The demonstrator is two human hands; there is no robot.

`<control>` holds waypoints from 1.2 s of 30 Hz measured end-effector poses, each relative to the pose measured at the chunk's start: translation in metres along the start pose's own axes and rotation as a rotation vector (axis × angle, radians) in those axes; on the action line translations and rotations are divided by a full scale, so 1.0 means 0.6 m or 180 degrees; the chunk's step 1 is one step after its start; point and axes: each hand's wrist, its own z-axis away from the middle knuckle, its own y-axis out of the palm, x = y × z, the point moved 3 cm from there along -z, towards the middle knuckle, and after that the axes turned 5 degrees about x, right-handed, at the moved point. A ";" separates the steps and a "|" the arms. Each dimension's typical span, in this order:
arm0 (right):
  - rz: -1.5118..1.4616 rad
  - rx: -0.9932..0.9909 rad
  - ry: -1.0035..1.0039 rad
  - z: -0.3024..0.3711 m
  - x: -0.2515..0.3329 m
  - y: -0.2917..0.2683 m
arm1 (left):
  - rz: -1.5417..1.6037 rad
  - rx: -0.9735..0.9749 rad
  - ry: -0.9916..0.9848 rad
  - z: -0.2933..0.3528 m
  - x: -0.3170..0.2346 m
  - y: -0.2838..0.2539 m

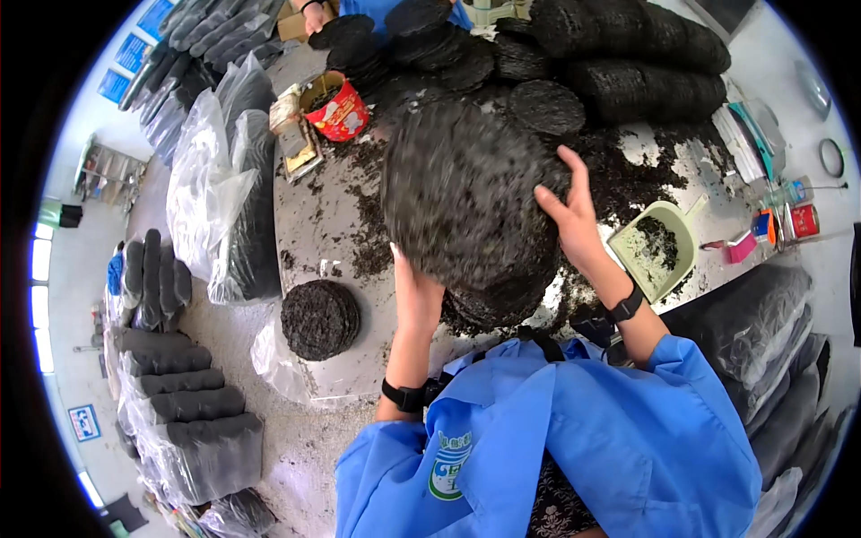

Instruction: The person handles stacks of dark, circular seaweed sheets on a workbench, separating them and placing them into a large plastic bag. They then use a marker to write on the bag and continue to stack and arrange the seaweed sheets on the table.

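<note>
Dark disc: we found the dark disc [471, 193] raised and tilted above a stack [502, 305] of similar discs on the table [381, 309], near the wearer's edge.
L hand: the left hand [417, 291] gripped the lower-left rim, thumb tip at the edge, fingers out of sight beneath.
R hand: at the right rim the right hand [578, 220] had thumb & forefinger spread; we couldn't tell how firmly, if at all, it gripped.
Weight: we judged it light for its width, approx. an armful of dry leaf.
Stiffness: prob. stiff but brittle; loose crumbs [369, 238] on the table suggested it sheds.
Surface: rough, matt; we rated slip risk low, chipping risk high.
Best hold: opp. sides of rim, palms under, no pinching; we'd avoid the thin edge.
Disc face: motion-blurred; single sheet vs. several, n/k.
Lower stack: mostly covered by disc & hands; count n/a.
Co-worker: only a hand [316, 16] & blue clothing showed, cut off at top.
Bagged rolls: the bagged rolls [744, 345] at right were partly cut off by the lens rim.
</note>
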 end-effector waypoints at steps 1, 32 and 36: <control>0.0555 0.0014 0.0053 0.004 -0.013 0.008 | 0.0269 -0.0261 -0.0049 0.001 -0.003 -0.003; 0.1003 0.0364 0.0693 0.060 -0.059 0.064 | -0.6214 -0.2793 0.0894 0.202 -0.177 -0.583; 0.1341 0.0324 0.0378 0.071 -0.056 0.059 | -0.7236 -0.1395 0.0556 0.154 -0.172 -0.564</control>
